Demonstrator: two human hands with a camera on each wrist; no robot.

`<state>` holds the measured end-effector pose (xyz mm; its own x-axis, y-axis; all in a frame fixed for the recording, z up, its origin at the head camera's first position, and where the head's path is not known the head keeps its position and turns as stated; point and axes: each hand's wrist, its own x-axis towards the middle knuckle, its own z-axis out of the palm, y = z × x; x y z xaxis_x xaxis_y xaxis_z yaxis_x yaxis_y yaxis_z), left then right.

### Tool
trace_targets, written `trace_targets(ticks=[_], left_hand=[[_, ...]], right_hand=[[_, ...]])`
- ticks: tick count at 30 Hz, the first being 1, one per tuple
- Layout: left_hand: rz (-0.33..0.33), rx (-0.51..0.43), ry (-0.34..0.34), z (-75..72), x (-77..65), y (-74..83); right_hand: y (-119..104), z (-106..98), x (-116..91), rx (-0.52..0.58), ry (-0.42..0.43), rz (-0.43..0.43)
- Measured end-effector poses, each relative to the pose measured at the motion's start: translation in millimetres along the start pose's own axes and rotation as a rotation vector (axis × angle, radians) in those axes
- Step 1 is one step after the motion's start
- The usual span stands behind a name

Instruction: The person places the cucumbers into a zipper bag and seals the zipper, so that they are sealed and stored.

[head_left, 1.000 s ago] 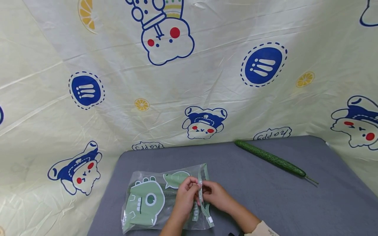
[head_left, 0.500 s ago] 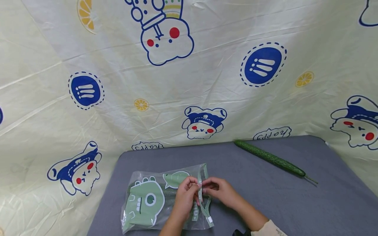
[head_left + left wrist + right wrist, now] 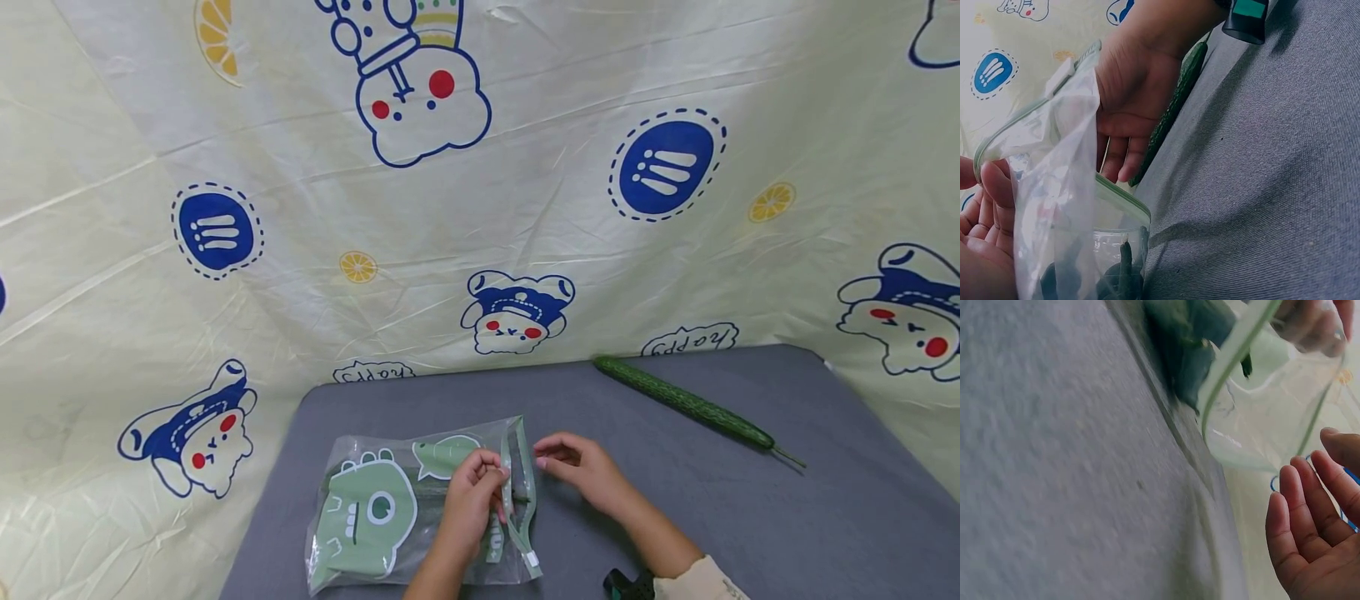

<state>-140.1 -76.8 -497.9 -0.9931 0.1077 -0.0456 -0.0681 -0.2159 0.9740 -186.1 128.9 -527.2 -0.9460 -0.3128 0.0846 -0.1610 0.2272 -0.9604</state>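
Observation:
A clear zipper bag (image 3: 378, 508) with green cartoon prints lies on the table, its green-edged mouth facing right and spread apart. The left hand (image 3: 471, 496) pinches the near lip of that mouth between thumb and fingers. Just right of the mouth, the right hand (image 3: 581, 467) is held with loosely bent fingers, touching nothing. In the right wrist view its fingers (image 3: 1316, 500) are extended beside the bag's green rim (image 3: 1232, 359). Dark green contents (image 3: 1124, 269), one with a thin stem, show through the plastic in the left wrist view; their kind is unclear.
A long green cucumber (image 3: 686, 404) with a thin stem lies diagonally at the back right of the grey table (image 3: 720, 517). Behind the table hangs a cream printed sheet (image 3: 420, 217). The bag's white slider (image 3: 531, 560) sits at its near right corner.
The right hand has let go of the bag's mouth and moved right, away from it. The mouth now stands wider apart. The left hand keeps its hold in the same place.

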Motion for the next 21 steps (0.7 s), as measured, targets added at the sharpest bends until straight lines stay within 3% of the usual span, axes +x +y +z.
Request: trace_targets(ticks=[21], left_hand=[[0.012,0.014,-0.010,-0.2,-0.8,-0.9]], right_hand=[[5.4,-60.3,-1.4,-0.108,0.229,-0.016]])
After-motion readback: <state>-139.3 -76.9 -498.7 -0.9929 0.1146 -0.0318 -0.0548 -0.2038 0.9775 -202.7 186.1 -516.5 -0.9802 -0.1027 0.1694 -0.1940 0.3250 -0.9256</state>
